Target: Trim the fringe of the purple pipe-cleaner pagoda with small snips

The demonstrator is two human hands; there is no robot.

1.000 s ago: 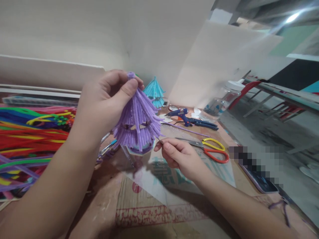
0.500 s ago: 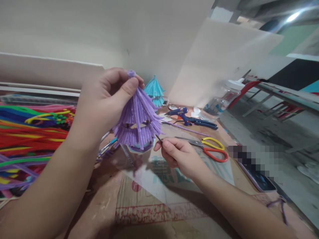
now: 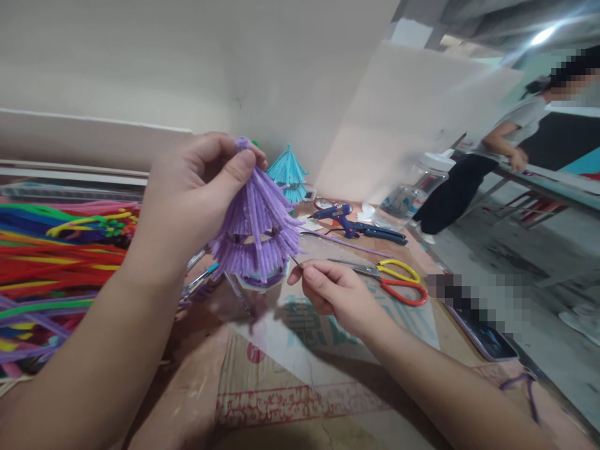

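Note:
My left hand (image 3: 197, 194) grips the top of a purple two-tier pipe-cleaner pagoda (image 3: 257, 228) and holds it upright above the cardboard-covered table (image 3: 262, 387). Just right of its lower tier, my right hand (image 3: 335, 297) pinches a thin dark pin or wire (image 3: 295, 261) whose tip points at the lower fringe. A finished teal pagoda (image 3: 289, 174) stands behind, by the wall.
A heap of coloured pipe cleaners (image 3: 51, 262) fills the left side. A blue glue gun (image 3: 344, 219), yellow-and-red scissors (image 3: 398, 281), a plastic jar (image 3: 415, 187) and a phone (image 3: 487, 337) lie to the right. A person (image 3: 492, 156) stands at a far table.
Both hands and the purple pagoda have barely shifted. A person has come into view at the far right table.

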